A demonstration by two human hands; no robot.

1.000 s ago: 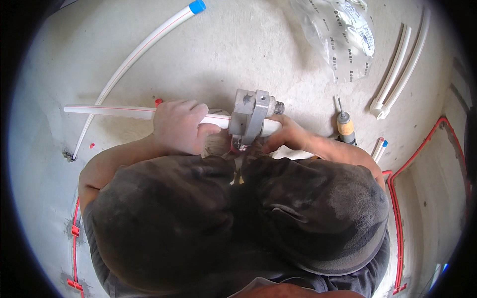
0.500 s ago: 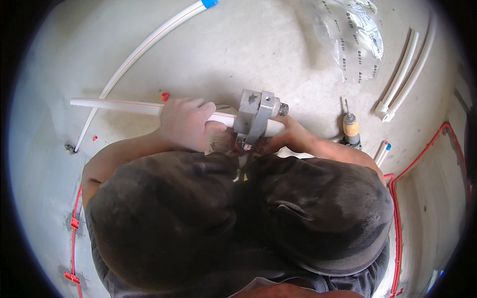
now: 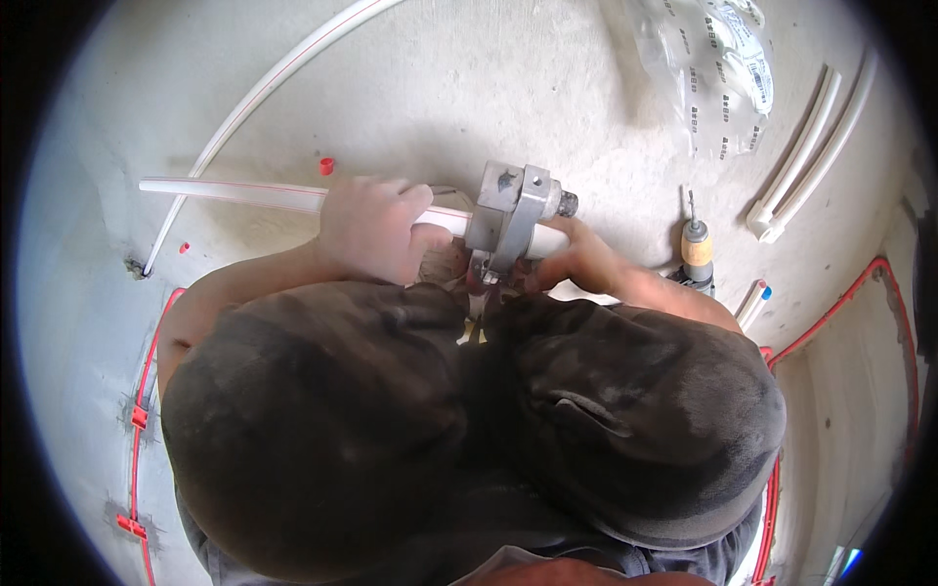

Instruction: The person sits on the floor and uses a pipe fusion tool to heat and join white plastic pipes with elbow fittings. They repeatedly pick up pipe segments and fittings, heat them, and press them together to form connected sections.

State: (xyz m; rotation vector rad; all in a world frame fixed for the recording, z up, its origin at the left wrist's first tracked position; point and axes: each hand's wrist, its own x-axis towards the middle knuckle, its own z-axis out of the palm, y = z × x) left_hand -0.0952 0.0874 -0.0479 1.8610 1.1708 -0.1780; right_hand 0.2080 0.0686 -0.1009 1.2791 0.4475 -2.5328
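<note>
My left hand (image 3: 374, 230) is closed round a white pipe (image 3: 234, 192) with a red stripe, which lies crosswise in front of my knees. The pipe's right end meets a grey metal tool (image 3: 496, 203), blocky with a bracket and a dark round stub; it looks like a pipe fusion welder. On the tool's other side, my right hand (image 3: 584, 259) grips a short white pipe piece (image 3: 547, 240) between thumb and fingers. The tool's lower part is partly hidden between my knees, so I cannot see what supports it.
A drill (image 3: 697, 246) lies beyond my right knee, near a clear plastic bag (image 3: 708, 73) and joined white pipes (image 3: 796, 156). A long curved white pipe (image 3: 264, 93) rests at the far left. Red conduit (image 3: 136, 469) runs along the left, and more along the right.
Seen in the picture, the tool and my right hand sit slightly further right, while the surroundings have shifted a little too. Both hands keep their holds.
</note>
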